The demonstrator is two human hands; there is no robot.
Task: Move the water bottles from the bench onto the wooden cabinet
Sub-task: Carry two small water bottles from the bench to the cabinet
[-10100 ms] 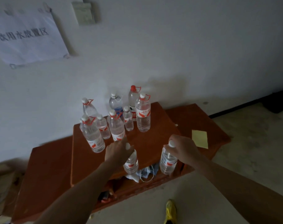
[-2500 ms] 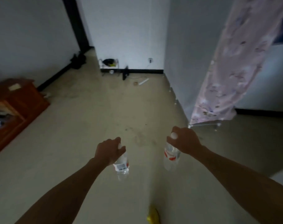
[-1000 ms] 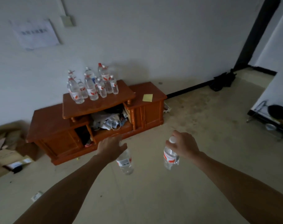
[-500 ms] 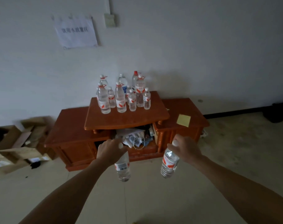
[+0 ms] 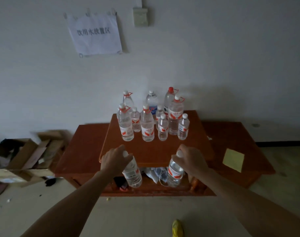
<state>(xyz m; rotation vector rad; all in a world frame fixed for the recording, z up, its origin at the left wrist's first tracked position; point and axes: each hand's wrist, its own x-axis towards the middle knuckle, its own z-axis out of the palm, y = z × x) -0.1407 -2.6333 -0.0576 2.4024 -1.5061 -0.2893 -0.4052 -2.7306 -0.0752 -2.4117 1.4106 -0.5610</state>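
While the left hand (image 5: 115,159) grips the left bottle (image 5: 133,174) and the right hand (image 5: 191,159) the right bottle (image 5: 175,171), perhaps ten standing bottles (image 5: 147,128) crowd the wooden cabinet (image 5: 154,150)

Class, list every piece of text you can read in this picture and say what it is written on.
"饮用水放置区": on the paper sign taped to the wall.
On the bottle labels: red and white print, too blurred to read.
On the yellow note: no writing visible.

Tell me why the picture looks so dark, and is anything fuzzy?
Head view: dim light all over; a soft shadow falls on the wall right of the bottles; the cardboard boxes at left are smeared by blur; the bottles look sharper.
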